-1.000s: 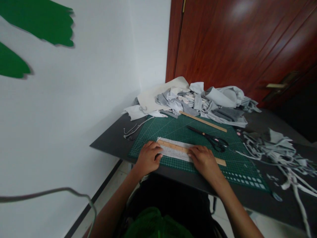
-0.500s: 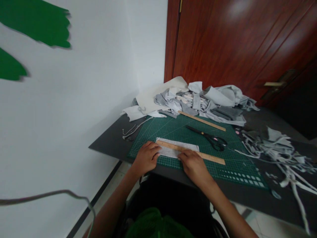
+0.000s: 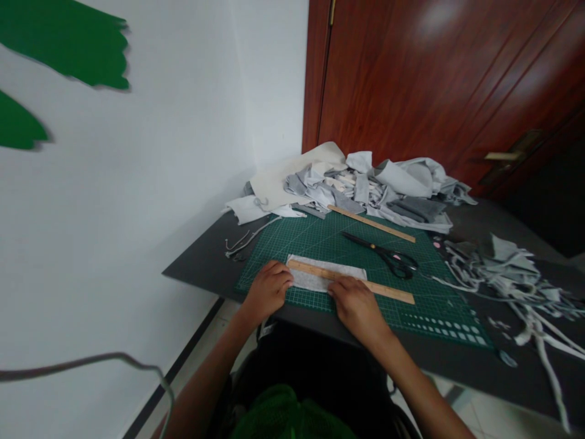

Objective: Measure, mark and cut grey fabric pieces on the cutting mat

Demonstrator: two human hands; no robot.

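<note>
Pressing on a thin wooden ruler laid lengthwise over a felt-like pale grey fabric strip, the right hand lay palm-down, grasping nothing. The left hand, fingers loosely bent and unclenched, rested on the strip's left end. Both things lay on a gridded green cutting mat near the dark surface's front edge. The hands hid the strip's near edge.
</note>
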